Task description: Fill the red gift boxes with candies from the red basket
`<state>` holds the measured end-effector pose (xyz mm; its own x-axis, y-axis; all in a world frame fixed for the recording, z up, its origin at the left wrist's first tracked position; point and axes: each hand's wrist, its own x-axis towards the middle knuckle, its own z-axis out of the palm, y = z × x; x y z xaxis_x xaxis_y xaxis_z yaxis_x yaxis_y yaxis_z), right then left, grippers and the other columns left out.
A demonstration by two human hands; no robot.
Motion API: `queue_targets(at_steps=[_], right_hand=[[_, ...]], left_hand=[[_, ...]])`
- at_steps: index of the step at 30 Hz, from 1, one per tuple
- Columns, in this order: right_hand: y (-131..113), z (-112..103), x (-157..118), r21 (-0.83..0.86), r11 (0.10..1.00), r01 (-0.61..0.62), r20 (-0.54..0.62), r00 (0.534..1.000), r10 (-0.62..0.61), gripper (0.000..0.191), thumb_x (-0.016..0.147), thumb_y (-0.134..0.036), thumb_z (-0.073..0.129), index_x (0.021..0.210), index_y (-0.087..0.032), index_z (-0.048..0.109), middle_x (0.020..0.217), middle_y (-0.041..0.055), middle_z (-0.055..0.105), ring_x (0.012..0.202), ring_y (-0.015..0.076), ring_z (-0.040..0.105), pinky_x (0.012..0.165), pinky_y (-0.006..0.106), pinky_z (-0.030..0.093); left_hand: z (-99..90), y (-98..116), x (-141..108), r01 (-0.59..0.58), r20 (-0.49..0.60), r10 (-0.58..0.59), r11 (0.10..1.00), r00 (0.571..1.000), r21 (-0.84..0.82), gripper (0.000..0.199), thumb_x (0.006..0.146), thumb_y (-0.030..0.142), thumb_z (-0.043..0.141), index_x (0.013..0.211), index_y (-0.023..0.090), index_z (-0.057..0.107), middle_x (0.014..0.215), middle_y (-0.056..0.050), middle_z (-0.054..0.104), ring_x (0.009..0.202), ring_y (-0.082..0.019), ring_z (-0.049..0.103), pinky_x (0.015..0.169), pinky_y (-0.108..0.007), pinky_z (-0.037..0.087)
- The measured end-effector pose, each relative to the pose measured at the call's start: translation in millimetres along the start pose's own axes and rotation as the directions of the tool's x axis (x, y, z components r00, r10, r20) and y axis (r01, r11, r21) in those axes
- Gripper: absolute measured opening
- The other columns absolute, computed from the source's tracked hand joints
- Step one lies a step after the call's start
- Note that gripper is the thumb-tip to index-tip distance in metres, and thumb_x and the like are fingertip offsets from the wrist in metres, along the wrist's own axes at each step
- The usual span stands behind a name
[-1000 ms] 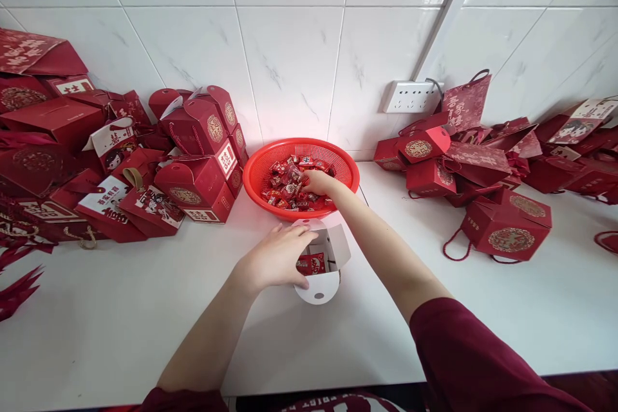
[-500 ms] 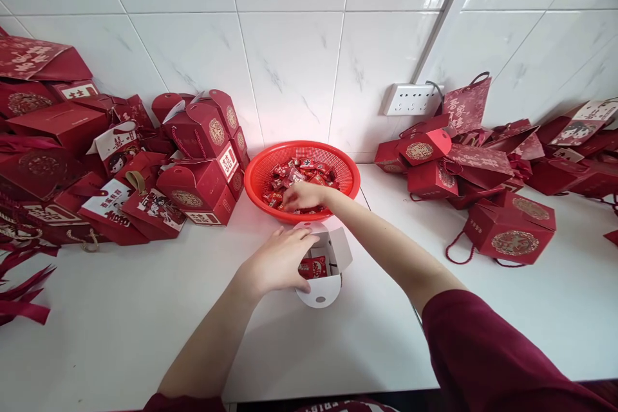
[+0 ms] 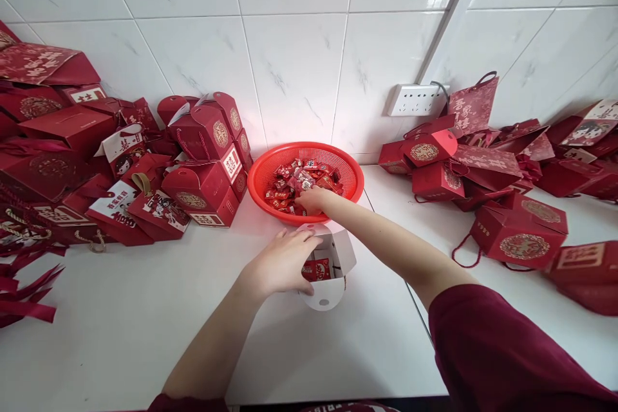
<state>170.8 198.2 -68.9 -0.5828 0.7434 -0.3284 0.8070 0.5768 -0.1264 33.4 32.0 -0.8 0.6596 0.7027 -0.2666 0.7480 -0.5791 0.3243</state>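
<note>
My left hand grips the left side of an open paper gift box, its thumb at the near edge and its fingers at the far one. White shows inside the box, its flaps stand spread, and a red wrapped candy lies in it. Just beyond, a red plastic basket holds a heap of wrapped candies. My right hand reaches into the basket with bent, closed fingers among the candies. Its fingertips are hidden, so what they hold cannot be made out.
Red gift boxes are stacked to the left, near loose red ribbons. More boxes lie to the right, below a power strip on the tiled wall. A seam crosses the white tabletop.
My right hand has shifted slightly to the right within the basket. My left hand stays on the box. A blurred red box has come into view at the right edge.
</note>
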Motion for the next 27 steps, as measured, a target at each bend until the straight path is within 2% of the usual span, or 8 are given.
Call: queue_targets(at_steps=[4, 7, 10, 13, 17, 21, 25, 27], right_hand=[[-2, 0, 1, -0.005, 1.0, -0.028, 0.043, 0.999, 0.028, 0.017, 0.065, -0.008, 0.072, 0.081, -0.013, 0.072, 0.086, 0.0154, 0.071, 0.098, 0.0357, 0.067, 0.094, 0.049, 0.046], [-1, -3, -3, 0.059, 0.997, 0.057, 0.004, 0.998, -0.057, 0.033, 0.07, -0.015, 0.072, 0.103, -0.013, 0.07, 0.105, 0.017, 0.071, 0.103, 0.0333, 0.066, 0.089, 0.04, 0.05], [1, -6, -8, 0.161, 0.967, 0.199, -0.013, 0.98, -0.199, 0.055, 0.073, -0.017, 0.069, 0.127, -0.021, 0.059, 0.126, 0.0101, 0.065, 0.109, 0.0253, 0.064, 0.087, 0.029, 0.05], [4, -7, -8, 0.253, 0.932, 0.262, 0.026, 0.961, -0.277, 0.058, 0.074, -0.016, 0.066, 0.13, -0.027, 0.057, 0.123, 0.0022, 0.068, 0.101, 0.0193, 0.066, 0.081, 0.024, 0.051], [7, -7, -5, 0.331, 0.915, 0.23, 0.056, 0.963, -0.262, 0.035, 0.073, -0.015, 0.066, 0.107, -0.023, 0.07, 0.099, 0.0012, 0.075, 0.081, 0.019, 0.069, 0.07, 0.026, 0.052], [9, -11, -8, 0.429, 0.887, 0.17, -0.02, 0.984, -0.179, 0.015, 0.076, -0.01, 0.062, 0.085, -0.017, 0.072, 0.082, 0.0048, 0.075, 0.075, 0.0208, 0.07, 0.07, 0.028, 0.054], [11, -17, -28, 0.588, 0.787, 0.189, -0.174, 0.979, -0.105, 0.034, 0.095, -0.013, 0.043, 0.124, -0.014, 0.061, 0.114, 0.0108, 0.072, 0.096, 0.0176, 0.072, 0.077, 0.024, 0.058], [10, -17, -45, 0.73, 0.633, 0.258, -0.256, 0.962, -0.097, 0.041, 0.1, -0.015, 0.036, 0.138, -0.014, 0.048, 0.126, 0.0127, 0.066, 0.109, 0.0174, 0.068, 0.085, 0.026, 0.058]], left_hand=[[0.5, -1, -1, -0.001, -0.006, 0.001, 1.0, 1.0, -0.002, 0.08, 0.06, 0.042, 0.083, 0.133, 0.03, 0.052, 0.143, -0.006, 0.052, 0.129, -0.036, 0.047, 0.099, -0.044, 0.041], [0.6, -1, 0, 0.002, -0.011, -0.002, 1.0, 1.0, 0.007, 0.08, 0.059, 0.042, 0.083, 0.133, 0.03, 0.053, 0.14, -0.006, 0.055, 0.125, -0.036, 0.05, 0.098, -0.044, 0.041], [0.1, 0, 0, 0.013, 0.001, -0.013, 1.0, 1.0, 0.018, 0.082, 0.059, 0.043, 0.083, 0.134, 0.029, 0.052, 0.142, -0.007, 0.053, 0.125, -0.036, 0.05, 0.099, -0.045, 0.041], [0.3, -1, 0, 0.013, 0.002, -0.013, 1.0, 1.0, 0.019, 0.083, 0.058, 0.043, 0.083, 0.134, 0.028, 0.052, 0.143, -0.007, 0.052, 0.126, -0.037, 0.049, 0.099, -0.046, 0.041], [2.2, -2, 0, 0.014, -0.007, -0.014, 1.0, 1.0, -0.001, 0.083, 0.058, 0.042, 0.083, 0.134, 0.03, 0.053, 0.144, -0.006, 0.052, 0.125, -0.037, 0.05, 0.099, -0.046, 0.041], [2.1, -2, 0, -0.002, -0.006, 0.002, 1.0, 1.0, -0.02, 0.083, 0.059, 0.042, 0.082, 0.135, 0.029, 0.052, 0.145, -0.007, 0.05, 0.131, -0.037, 0.045, 0.104, -0.048, 0.038], [-5.5, -3, -5, -0.016, 0.007, 0.016, 0.998, 1.0, -0.062, 0.08, 0.067, 0.045, 0.078, 0.139, 0.029, 0.049, 0.147, -0.007, 0.05, 0.14, -0.033, 0.038, 0.11, -0.046, 0.035], [-11.6, -4, -9, -0.021, -0.019, 0.019, 0.994, 1.0, -0.108, 0.074, 0.073, 0.047, 0.074, 0.141, 0.032, 0.048, 0.145, -0.003, 0.052, 0.137, -0.031, 0.043, 0.108, -0.042, 0.039]])
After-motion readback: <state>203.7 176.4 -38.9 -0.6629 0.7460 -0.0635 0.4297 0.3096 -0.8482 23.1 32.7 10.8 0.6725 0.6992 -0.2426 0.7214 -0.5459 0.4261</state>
